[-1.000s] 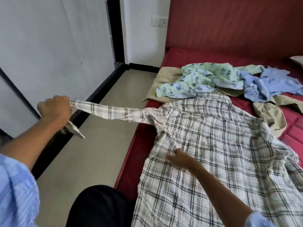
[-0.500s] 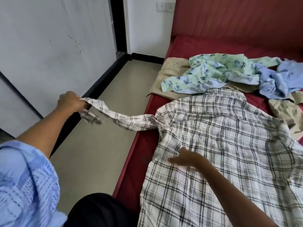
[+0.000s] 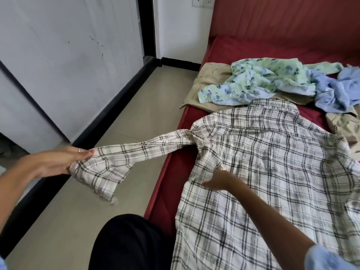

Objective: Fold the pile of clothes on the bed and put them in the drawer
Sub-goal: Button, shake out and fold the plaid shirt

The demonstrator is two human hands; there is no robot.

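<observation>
A: Head view: the plaid shirt (image 3: 268, 172) is seen laid back-up on the bed (image 3: 253, 47), collar towards the headboard; one sleeve (image 3: 140, 151) is stretched out past the mattress edge, over the floor (image 3: 109, 121); how is it expected to handle?

B: It is judged light, thin and limp; no shape is kept by it unless it is held taut or laid flat; creases are already seen across the back; slipping is thought unlikely on the cloth-covered bed, though the hanging cuff may drag the sleeve down if released.

A: Where is it held?

B: The cuff end of the sleeve is pinched by the left hand (image 3: 58, 162), the fingers (image 3: 85, 152) being curled over the bunched cloth; the body of the shirt is pressed down beside the armhole by the right hand (image 3: 216, 182), whose fingers lie mostly straight and spread on the fabric, the tips being partly hidden in a fold.

A: And where should hold be taken for a fold?

B: The cuff and the shoulder seam are judged the best places; the sleeve can be carried across the back while the side is pinned flat; hems and seams, being doubled, are stiffer and easier to be gripped than the open panel.

A: What lies beyond it?

B: A green floral garment (image 3: 259, 78) is heaped just past the collar, over a tan piece (image 3: 210, 82); a blue garment (image 3: 335, 90) lies beside them, all unfolded; no drawer can be made out; a white wall (image 3: 68, 55) with a dark skirting runs along the floor.
</observation>
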